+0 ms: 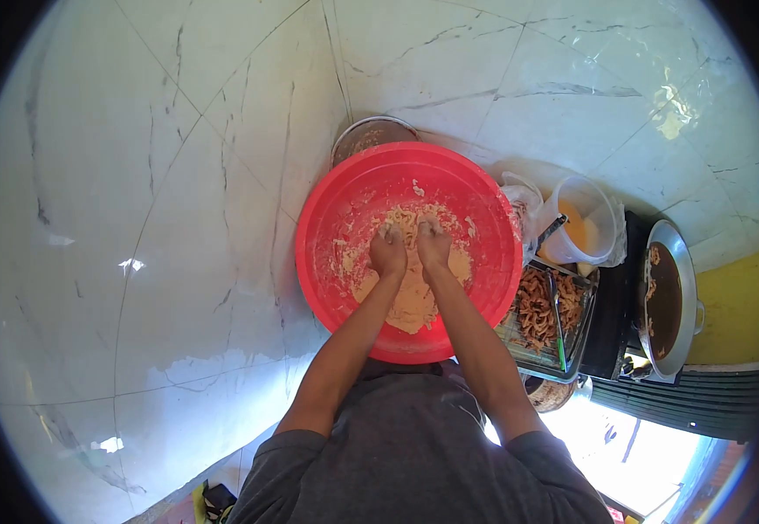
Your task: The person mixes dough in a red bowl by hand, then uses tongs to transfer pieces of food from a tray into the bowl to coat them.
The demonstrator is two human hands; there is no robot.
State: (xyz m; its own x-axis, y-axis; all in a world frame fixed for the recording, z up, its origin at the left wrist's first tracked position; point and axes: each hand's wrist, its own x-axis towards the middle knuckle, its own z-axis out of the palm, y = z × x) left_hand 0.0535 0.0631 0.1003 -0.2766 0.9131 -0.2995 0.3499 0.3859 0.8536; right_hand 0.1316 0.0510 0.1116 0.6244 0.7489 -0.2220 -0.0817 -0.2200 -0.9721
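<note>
Fingers curled, L hand & R hand, contents can't be told; loose tan powder, prob. light, best scooped underneath.

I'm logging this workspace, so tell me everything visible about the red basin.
The red basin is round, wide and open-topped, with a thick rim; it looks plastic. It sits right way up, beside a tray. Pale floury mixture covers much of its bottom and speckles its sides. The left hand and right hand reach inside. Its support is hidden.
</note>
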